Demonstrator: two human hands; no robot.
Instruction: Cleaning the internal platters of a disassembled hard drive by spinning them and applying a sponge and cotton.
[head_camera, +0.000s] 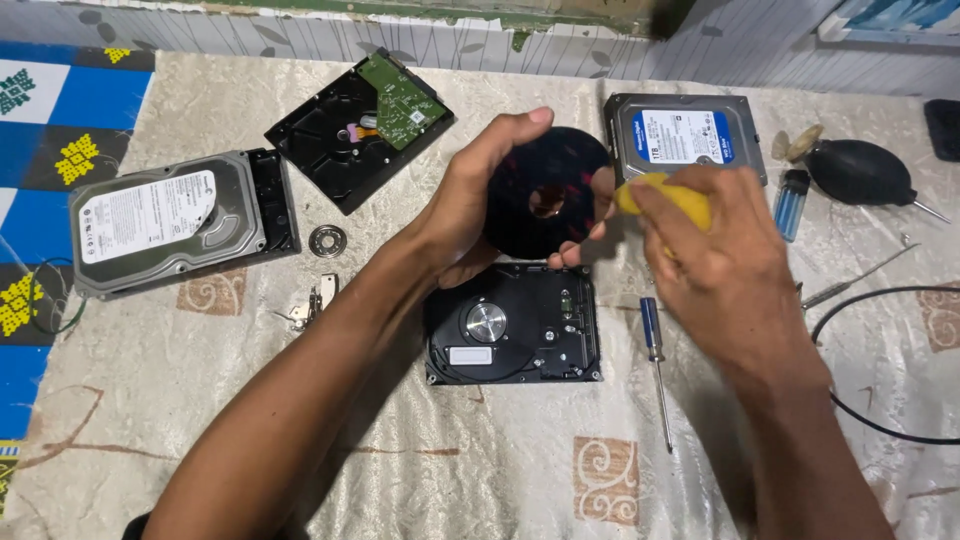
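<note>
My left hand (470, 205) holds the dark disk platter (545, 190) upright by its rim, thumb over the top edge and fingers curled under the lower edge, so the fingers are clamped on the edge only and the flat face stays clear of my skin. My right hand (705, 250) is closed around a small yellow cloth (672, 197), fingers together and pinched on it, pressing it against the right edge of the platter; both hands hover above the table rather than resting on it. Directly below the platter lies the open drive case (513, 325), black, lid off. Inside it I see the bare silver spindle hub, a pale label-like patch near the lower left, and fittings at the right side; no platter sits on the hub. Upper left, a second opened shell (330, 150) lies with a green circuit board (402, 100) resting at an angle across its corner. At far left a third drive (165, 220) is closed under its silver lid. A fourth drive with a blue and white label (685, 135) lies just behind my right hand. Loose parts are set apart on the patterned tablecloth (500, 460): a metal ring (327, 240), a small bracket (310, 305). A blue-handled screwdriver (655, 360) lies just right of the open case, a black air blower (860, 172) and a small blue lighter-shaped item (790, 203) further right.
</note>
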